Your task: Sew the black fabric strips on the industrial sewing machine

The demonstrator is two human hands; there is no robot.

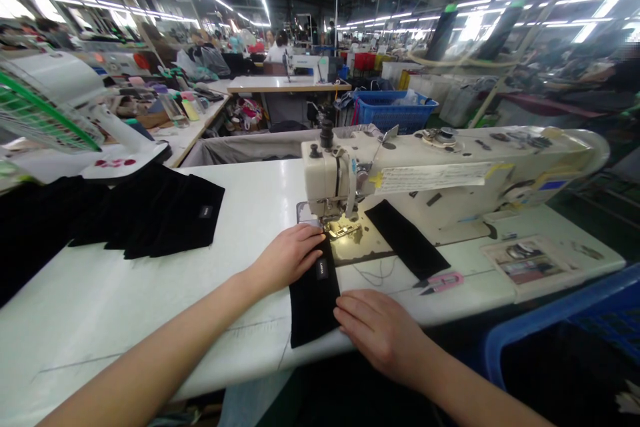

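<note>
A black fabric strip with a small dark label bearing pale lettering lies lengthwise on the table, its far end at the presser foot of a sewing machine. My left hand rests flat on the strip's upper left part, fingers stretched out, fingertips close to the needle area. At the strip's right edge, my right hand lies with its fingers extended side by side, tips touching the cloth; its thumb is hidden. Another black strip lies right of the needle, near pink-handled thread snips.
Overlapping black labelled pieces cover the left of the white table. Behind them stands a white and green fan. A blue basket with dark cloth sits at lower right; a tray of small parts is set into the table.
</note>
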